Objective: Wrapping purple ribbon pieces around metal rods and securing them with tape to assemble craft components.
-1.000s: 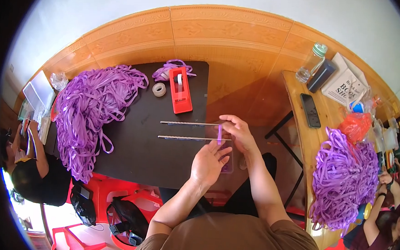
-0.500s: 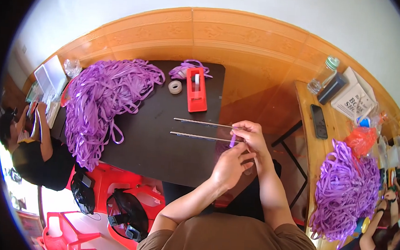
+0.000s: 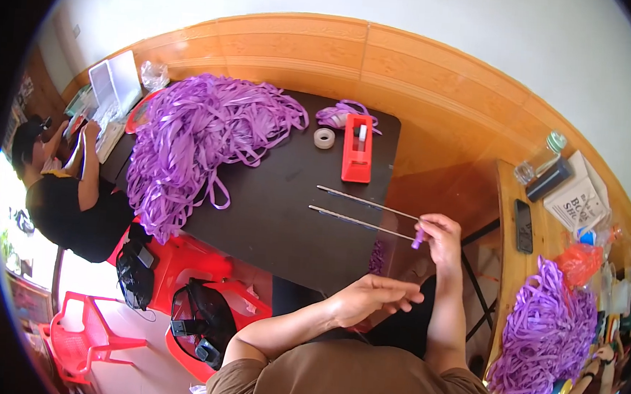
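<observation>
Two thin metal rods (image 3: 366, 204) run side by side across the dark table's right part and reach past its edge. At their outer ends my right hand (image 3: 442, 235) pinches a short bit of purple ribbon (image 3: 419, 239). Whether its fingers also grip a rod is hard to make out. My left hand (image 3: 378, 300) is in front of the table edge, lower and nearer to me, fingers stretched out and nothing seen in it. A large heap of purple ribbon (image 3: 203, 136) covers the table's left side.
A red tape dispenser (image 3: 357, 156), a tape roll (image 3: 324, 138) and a small ribbon bundle (image 3: 339, 113) sit at the back. On the wooden table at right are a phone (image 3: 523, 226), a bottle (image 3: 549, 155) and another ribbon heap (image 3: 546, 341). A person (image 3: 77, 193) works at left; red chairs (image 3: 90, 335) stand below.
My left hand has come away from the right one and drawn back toward me, its fingers straightened. My right hand stays at the rod ends with the purple ribbon. The whole view has shifted.
</observation>
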Tool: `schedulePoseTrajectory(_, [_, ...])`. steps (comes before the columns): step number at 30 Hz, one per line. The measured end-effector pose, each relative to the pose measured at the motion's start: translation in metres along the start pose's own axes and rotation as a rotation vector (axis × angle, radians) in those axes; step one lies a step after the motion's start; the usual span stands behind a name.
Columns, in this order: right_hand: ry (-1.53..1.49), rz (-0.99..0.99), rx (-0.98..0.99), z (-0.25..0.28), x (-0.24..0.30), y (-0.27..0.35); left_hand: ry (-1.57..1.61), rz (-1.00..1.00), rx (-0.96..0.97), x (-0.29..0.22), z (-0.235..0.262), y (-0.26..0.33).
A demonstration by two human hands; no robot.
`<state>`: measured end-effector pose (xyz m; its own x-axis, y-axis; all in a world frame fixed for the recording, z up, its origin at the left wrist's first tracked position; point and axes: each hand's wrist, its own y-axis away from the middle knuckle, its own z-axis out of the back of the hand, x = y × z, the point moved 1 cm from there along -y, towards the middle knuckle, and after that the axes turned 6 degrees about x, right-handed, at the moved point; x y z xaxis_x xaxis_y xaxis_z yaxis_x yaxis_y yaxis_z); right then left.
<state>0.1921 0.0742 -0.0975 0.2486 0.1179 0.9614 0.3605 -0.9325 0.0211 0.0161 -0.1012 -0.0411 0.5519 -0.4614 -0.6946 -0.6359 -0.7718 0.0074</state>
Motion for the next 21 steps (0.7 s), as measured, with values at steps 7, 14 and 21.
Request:
schedulePoseTrajectory(7, [0.154, 0.051, -0.044, 0.005, -0.038, 0.020, -0.109, -0.091, -0.001, -0.013, -0.006, 0.042])
schedulePoseTrajectory(14, [1.005, -0.032, -0.104, 0.067, -0.193, -0.016, -0.258, -0.182, -0.165, -0.025, -0.001, 0.082])
schedulePoseTrajectory(21, [0.923, -0.067, 0.157, 0.036, -0.204, 0.039, -1.647, -0.574, -1.115, -0.124, 0.050, 0.154])
